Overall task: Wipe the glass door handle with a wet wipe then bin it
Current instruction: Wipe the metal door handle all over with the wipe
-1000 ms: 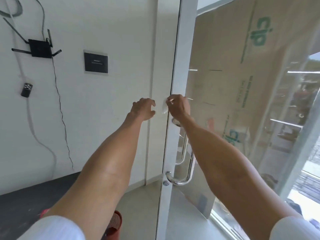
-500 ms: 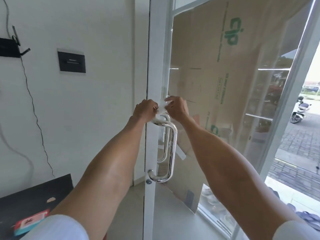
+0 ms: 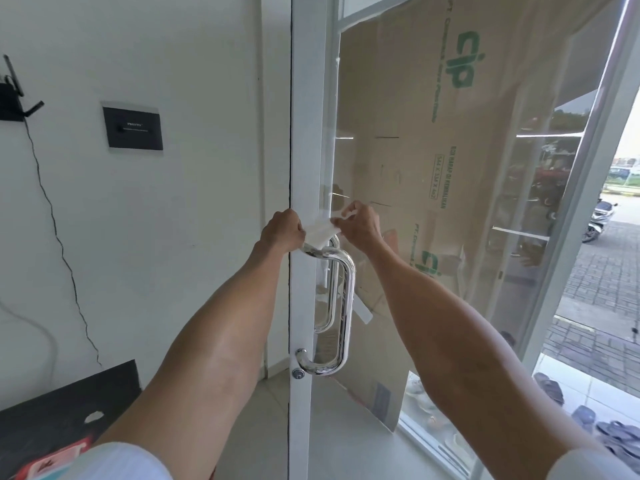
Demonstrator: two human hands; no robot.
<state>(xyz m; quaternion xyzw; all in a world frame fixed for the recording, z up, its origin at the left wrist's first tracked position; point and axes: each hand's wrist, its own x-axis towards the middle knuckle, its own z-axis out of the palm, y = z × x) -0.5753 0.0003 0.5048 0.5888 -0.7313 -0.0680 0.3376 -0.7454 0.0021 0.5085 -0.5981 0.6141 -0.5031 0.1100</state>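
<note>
A shiny chrome D-shaped door handle (image 3: 346,306) is fixed upright to the white frame of the glass door (image 3: 450,168). A white wet wipe (image 3: 320,231) is stretched between both hands, right above the handle's top bend. My left hand (image 3: 282,230) pinches the wipe's left end, in front of the door frame. My right hand (image 3: 360,225) pinches its right end, in front of the glass. The wipe's lower edge touches or nearly touches the top of the handle.
A white wall with a black switch plate (image 3: 133,128) and a dangling cable (image 3: 59,237) lies to the left. A black table (image 3: 52,410) with a red packet (image 3: 52,460) sits at lower left. Brown cardboard (image 3: 433,116) leans behind the glass. Sandals (image 3: 616,434) lie outside.
The view has shifted right and closer to the door. The wipe, first held in my right hand alone, is now held by both hands and pulled wider above the handle.
</note>
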